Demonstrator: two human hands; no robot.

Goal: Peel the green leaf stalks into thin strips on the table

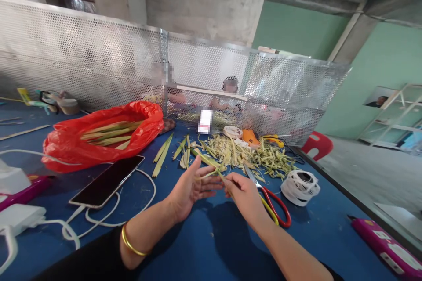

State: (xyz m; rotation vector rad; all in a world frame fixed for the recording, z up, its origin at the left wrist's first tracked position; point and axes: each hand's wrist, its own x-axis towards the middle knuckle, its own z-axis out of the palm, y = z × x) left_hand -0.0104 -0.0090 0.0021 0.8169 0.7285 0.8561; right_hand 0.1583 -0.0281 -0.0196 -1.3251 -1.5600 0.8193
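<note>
My left hand (193, 184) is held palm up over the blue table, thumb raised and fingers stretched out. Across its fingers lies a thin green leaf strip (213, 173). My right hand (242, 191) pinches the strip between thumb and fingertips, close to my left fingertips. Red-and-yellow-handled scissors (275, 206) lie partly under my right hand, blades pointing away. Behind my hands are a heap of pale leaf scraps (227, 149), a heap of small green knotted pieces (273, 158) and a few cut leaf pieces (162, 154).
A red plastic bag (102, 158) of long leaves stands at the left behind a phone (107, 182) with white cables. A roll of white tape (300, 188) and a purple device (385, 246) are at the right. A perforated metal screen (204, 61) borders the back; people sit beyond it.
</note>
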